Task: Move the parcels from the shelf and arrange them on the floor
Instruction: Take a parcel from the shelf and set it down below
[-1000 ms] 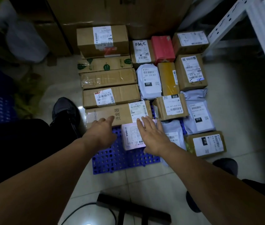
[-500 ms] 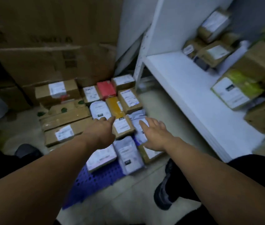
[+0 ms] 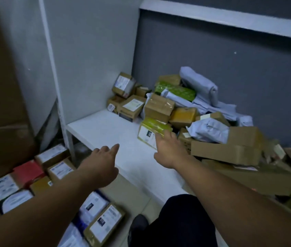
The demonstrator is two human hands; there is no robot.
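Matt brown cardboard parcels (image 3: 159,107), one glossy with tape, crinkled grey plastic mailers (image 3: 207,130), smooth white shelf (image 3: 105,129)

The person is wearing dark, near-black trousers (image 3: 180,221), the cloth showing plain and matte over the leg at the near right. A dark shoe (image 3: 138,227) with a rounded toe is showing just left of that leg. The left forearm (image 3: 52,202) and right forearm (image 3: 230,193) are showing bare all the way to the near edge, and the left hand (image 3: 103,157) and right hand (image 3: 169,150) are going bare as well.
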